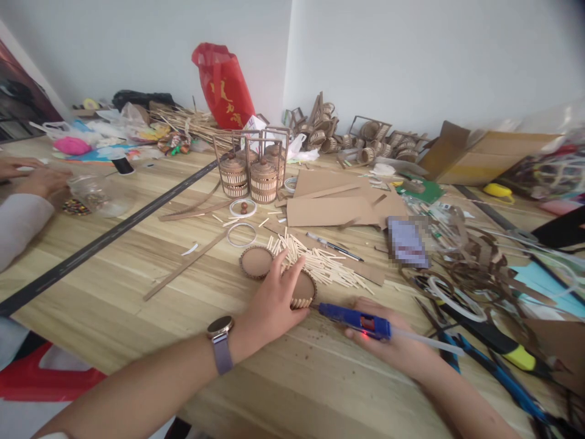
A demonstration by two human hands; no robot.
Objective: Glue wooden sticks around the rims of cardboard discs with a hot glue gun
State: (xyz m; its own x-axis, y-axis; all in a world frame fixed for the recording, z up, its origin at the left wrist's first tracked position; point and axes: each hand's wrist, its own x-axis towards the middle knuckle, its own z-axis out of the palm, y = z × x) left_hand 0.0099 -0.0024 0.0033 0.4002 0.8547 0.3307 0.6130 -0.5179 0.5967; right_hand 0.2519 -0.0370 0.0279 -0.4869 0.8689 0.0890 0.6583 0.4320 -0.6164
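On the wooden table (137,256) the left hand (274,305) clasps a cardboard disc (305,285), with sticks standing only along its near rim; the right hand (388,349) grips a glue gun (356,320). Most seems left: loose sticks (329,265) lie beside.

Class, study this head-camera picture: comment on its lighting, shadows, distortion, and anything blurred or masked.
Head view: soft, even light with only faint shadows beneath the left hand and the glue gun in the right hand; the wide-angle lens stretches and softens the edges, so the clutter at far right smears; a pixelated patch masks one item on the table; the centre is sharpest.
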